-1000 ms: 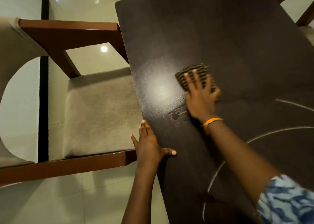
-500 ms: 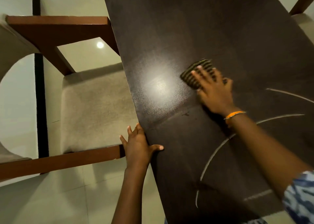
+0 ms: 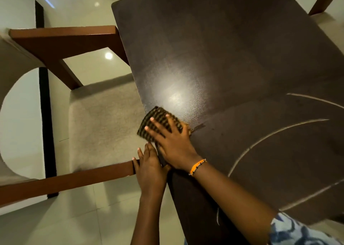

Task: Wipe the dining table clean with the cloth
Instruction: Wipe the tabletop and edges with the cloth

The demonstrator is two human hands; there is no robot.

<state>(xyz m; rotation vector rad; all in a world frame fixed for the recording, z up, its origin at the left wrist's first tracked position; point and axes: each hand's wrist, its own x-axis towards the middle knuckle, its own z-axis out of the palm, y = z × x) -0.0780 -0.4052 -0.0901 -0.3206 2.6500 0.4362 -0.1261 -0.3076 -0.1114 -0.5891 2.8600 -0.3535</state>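
Right hand (image 3: pixel 172 142) pressed flat on the cloth (image 3: pixel 158 122) at my tabletop (image 3: pixel 242 58) edge, beside the chair (image 3: pixel 104 120); left hand (image 3: pixel 150 168) open, cupped below that edge. Pushed further, I judge, the cloth and crumbs could spill past my palm onto the seat. No readable writing anywhere.

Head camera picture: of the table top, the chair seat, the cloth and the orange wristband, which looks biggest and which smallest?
1. Table, filling most of the picture.
2. Chair seat, partly tucked under the table.
3. Cloth, partly covered by the right hand, so its full size is unsure.
4. Wristband, clearly smallest.
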